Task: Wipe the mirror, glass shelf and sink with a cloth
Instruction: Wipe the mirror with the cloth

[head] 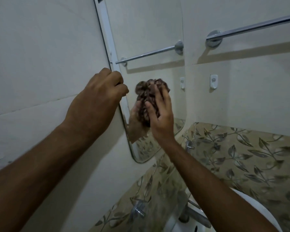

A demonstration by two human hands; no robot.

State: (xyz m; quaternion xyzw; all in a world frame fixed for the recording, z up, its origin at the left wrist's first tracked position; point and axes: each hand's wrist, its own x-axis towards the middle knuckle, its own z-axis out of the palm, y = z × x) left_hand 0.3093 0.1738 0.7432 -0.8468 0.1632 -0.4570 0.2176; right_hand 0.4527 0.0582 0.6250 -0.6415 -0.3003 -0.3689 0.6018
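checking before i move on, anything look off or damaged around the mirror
Nothing stands out. The mirror looks intact, the right hand presses the cloth on it, and the left hand grips its edge.

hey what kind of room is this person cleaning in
Most likely a bathroom. A wall mirror hangs above a white sink, a chrome towel rail is fixed to the wall beside it, and leaf-patterned tiles run behind the basin.

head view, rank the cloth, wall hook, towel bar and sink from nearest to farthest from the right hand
1. cloth, under the right hand, on the mirror
2. wall hook, to its right
3. towel bar, upper right
4. sink, far below right
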